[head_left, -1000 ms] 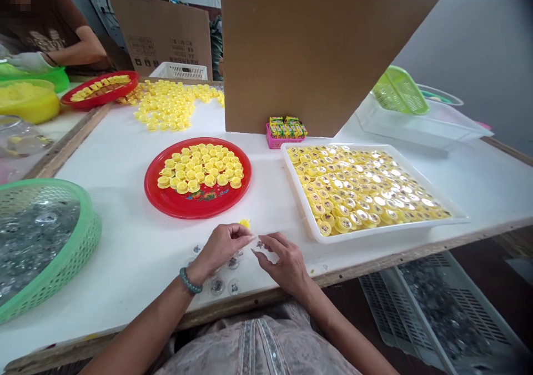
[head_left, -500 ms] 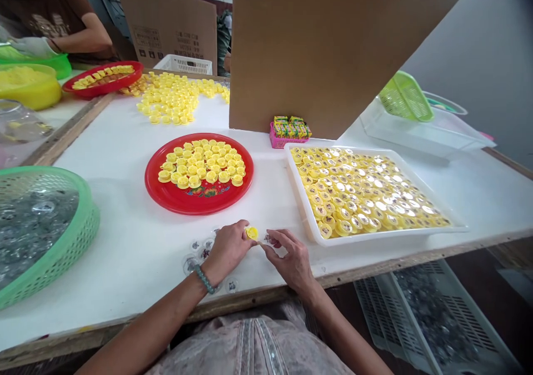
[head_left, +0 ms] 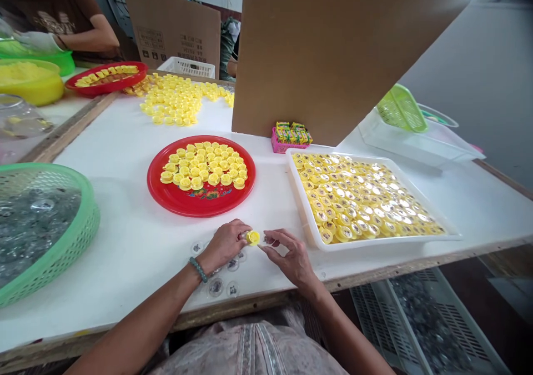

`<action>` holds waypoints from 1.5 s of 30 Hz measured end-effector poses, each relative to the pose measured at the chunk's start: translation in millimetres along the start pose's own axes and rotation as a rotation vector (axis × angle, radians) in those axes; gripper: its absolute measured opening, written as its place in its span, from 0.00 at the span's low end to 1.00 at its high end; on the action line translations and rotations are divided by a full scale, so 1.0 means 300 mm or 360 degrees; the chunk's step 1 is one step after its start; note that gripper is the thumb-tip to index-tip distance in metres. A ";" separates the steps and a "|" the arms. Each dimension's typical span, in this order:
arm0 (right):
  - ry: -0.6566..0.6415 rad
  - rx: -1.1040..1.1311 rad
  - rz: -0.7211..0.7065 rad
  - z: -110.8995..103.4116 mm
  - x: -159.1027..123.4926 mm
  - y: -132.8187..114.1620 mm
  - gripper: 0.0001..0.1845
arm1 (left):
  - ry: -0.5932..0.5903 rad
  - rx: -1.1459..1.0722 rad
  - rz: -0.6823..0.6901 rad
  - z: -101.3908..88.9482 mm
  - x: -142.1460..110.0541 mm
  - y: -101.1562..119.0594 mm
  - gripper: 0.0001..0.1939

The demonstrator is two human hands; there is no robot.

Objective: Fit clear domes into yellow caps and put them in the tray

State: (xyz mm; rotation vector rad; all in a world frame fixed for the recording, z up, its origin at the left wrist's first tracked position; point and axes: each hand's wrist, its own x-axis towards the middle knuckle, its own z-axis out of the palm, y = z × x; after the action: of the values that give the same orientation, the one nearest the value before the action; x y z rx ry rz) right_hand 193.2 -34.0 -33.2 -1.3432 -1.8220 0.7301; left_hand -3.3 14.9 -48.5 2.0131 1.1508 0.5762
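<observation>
Between the thumb and fingers of my left hand is a small yellow plastic cup-shaped piece, its open side facing up. My right hand is just to the right, its fingers pinched on a clear disc with a small dark print. The disc is close beside the yellow piece; whether they touch I cannot tell. Several clear printed discs lie on the white table around and below my left hand, some hidden under it. Beyond my hands, a red plate holds many similar yellow pieces.
On the right, a white tray is filled with yellow pieces topped by printed discs. A green basket of clear parts stands left. A cardboard panel rises behind a pink basket. A gloved co-worker is at the far left.
My left hand has brought the yellow piece up beside my right fingers, turning its open side into view. My right hand stays nearly in place, still pinching the disc. The camera view has shifted slightly.
</observation>
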 end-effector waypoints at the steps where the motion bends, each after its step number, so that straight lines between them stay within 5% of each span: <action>1: -0.0036 -0.0066 -0.0011 -0.002 0.007 0.011 0.14 | 0.0032 -0.0013 -0.0005 0.006 -0.001 -0.002 0.15; 18: -0.0716 -0.0905 -0.0341 0.000 0.139 0.020 0.08 | 0.0103 -0.0111 0.0008 0.034 0.015 -0.021 0.14; 30: -0.1026 -0.1209 -0.0243 0.017 0.189 -0.025 0.08 | 0.0007 -0.0490 -0.0505 0.016 0.049 0.031 0.10; 38: -0.0904 -0.1286 -0.0333 0.002 0.183 -0.036 0.07 | -0.0060 -0.1240 -0.1012 0.068 0.093 0.001 0.17; 45: -0.0799 -0.1197 -0.0344 -0.003 0.132 -0.004 0.05 | 0.0071 -0.0818 -0.0842 0.077 0.090 0.040 0.20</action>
State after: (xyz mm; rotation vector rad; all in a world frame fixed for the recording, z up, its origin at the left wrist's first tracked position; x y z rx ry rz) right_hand 186.6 3.7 -22.5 -1.4464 -2.7750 0.2663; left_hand 32.2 25.9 -53.1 1.2066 1.3326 0.5680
